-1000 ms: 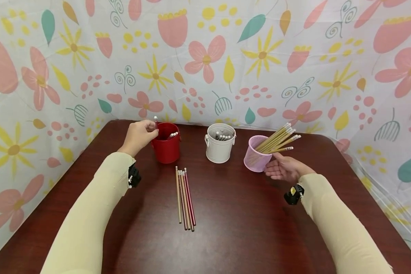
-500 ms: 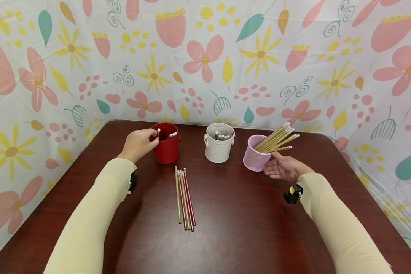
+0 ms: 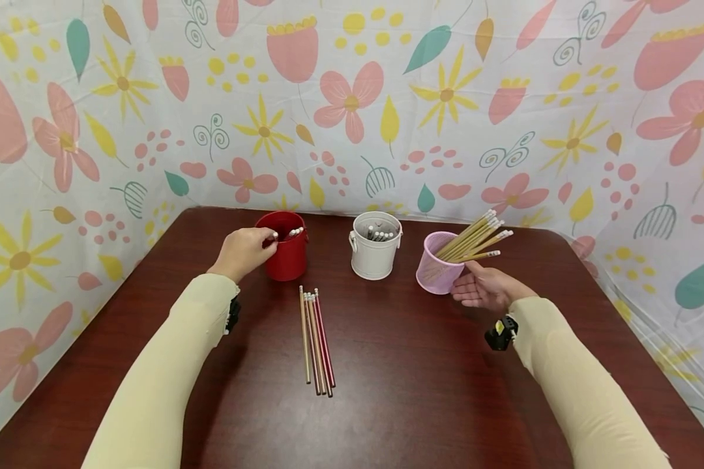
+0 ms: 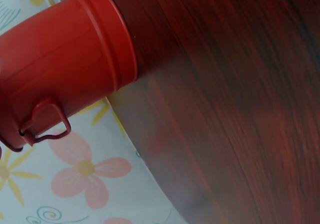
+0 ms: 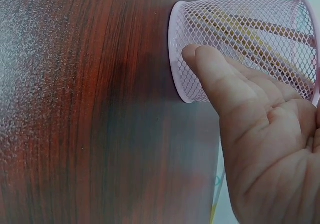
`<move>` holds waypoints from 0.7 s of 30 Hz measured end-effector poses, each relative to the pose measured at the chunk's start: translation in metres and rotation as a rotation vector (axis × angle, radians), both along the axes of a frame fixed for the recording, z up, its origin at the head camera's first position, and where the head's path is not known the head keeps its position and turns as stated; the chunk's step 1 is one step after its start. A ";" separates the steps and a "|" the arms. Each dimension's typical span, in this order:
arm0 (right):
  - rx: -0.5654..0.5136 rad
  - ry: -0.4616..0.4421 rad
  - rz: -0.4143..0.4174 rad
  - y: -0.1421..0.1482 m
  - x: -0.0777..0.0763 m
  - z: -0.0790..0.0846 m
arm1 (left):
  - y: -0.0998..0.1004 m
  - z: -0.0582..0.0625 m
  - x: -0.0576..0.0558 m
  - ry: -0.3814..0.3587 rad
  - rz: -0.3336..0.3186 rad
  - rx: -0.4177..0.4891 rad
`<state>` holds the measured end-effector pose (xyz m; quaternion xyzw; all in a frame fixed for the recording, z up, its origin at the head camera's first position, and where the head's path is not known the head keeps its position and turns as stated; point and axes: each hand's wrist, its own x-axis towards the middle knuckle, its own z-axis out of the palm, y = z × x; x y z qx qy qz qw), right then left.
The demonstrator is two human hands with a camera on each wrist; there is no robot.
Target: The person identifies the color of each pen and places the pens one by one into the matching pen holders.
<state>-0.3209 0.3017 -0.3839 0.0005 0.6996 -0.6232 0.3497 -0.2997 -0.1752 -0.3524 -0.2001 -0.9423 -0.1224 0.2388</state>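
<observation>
At the red bucket [image 3: 285, 260] my left hand [image 3: 243, 253] is over the near left rim. Its thumb and finger pinch a pencil [image 3: 275, 236], of which only the white eraser end shows; the rest is hidden inside. A couple of other eraser ends show in that bucket. My right hand [image 3: 485, 288], palm turned up and fingers extended, lies against the side of the pink mesh cup [image 3: 431, 272]. Several yellow pencils [image 3: 472, 238] lean out of this cup toward the right. In the right wrist view the fingers [image 5: 212, 68] overlap the mesh.
Between the two containers stands a white bucket [image 3: 373, 257] with several pencils inside. Loose red and gold pencils [image 3: 317, 342] lie on the brown table [image 3: 399, 371] in front of the red bucket. A floral curtain [image 3: 352, 163] hangs behind the table.
My left hand has moved slightly right and down over the red bucket, and the pencil it pinches has sunk deeper inside. The right hand stays at the pink cup.
</observation>
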 end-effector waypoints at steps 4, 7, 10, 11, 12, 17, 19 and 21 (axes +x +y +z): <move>0.013 0.011 0.006 0.001 0.000 -0.001 | 0.005 0.002 -0.001 -0.035 -0.001 -0.005; 0.034 0.016 0.002 0.002 0.001 -0.001 | 0.009 0.004 -0.004 -0.055 -0.010 -0.021; 0.041 0.016 0.002 0.003 0.001 0.000 | 0.013 0.006 -0.006 -0.078 -0.001 -0.036; 0.040 0.017 0.004 0.003 0.001 0.000 | 0.014 0.007 -0.006 -0.086 0.005 -0.040; 0.040 0.016 0.004 0.002 0.001 0.000 | 0.015 0.007 -0.007 -0.094 0.011 -0.042; 0.040 0.017 0.006 0.001 0.001 0.000 | 0.020 0.010 -0.007 -0.131 0.039 -0.038; 0.037 0.016 0.007 0.001 0.001 0.000 | 0.022 0.010 -0.008 -0.135 0.045 -0.039; 0.034 0.018 0.008 0.000 0.001 -0.001 | 0.023 0.011 -0.008 -0.136 0.050 -0.039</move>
